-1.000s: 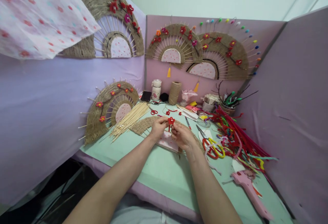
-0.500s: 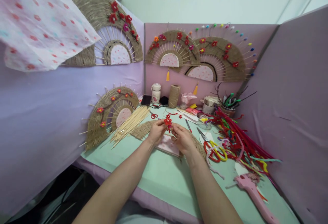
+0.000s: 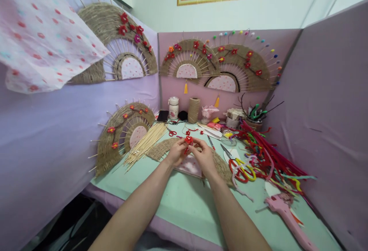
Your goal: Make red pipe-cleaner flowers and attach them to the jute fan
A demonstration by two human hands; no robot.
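Note:
A small red flower (image 3: 188, 140) is pinched between my two hands, above a twine-wrapped fan (image 3: 162, 148) that lies on the green table cover. My left hand (image 3: 177, 152) grips the flower from the left with closed fingers. From the right, my right hand (image 3: 203, 156) closes on it too, thumb and fingertips at its side. Below my hands shows the fan's pink dotted centre (image 3: 189, 165). My fingers hide part of the flower and the fan's upper middle.
Thin sticks (image 3: 145, 141) lie left of the fan. On the right are red-and-yellow scissors (image 3: 244, 170), colourful fuzzy stems (image 3: 273, 155) and a pink glue gun (image 3: 290, 218). A twine roll (image 3: 194, 110) and a white jar (image 3: 173, 108) stand at the back.
My right hand has come in closer to my left, and its fingers now cover more of the flower's right side. The view has tilted up slightly.

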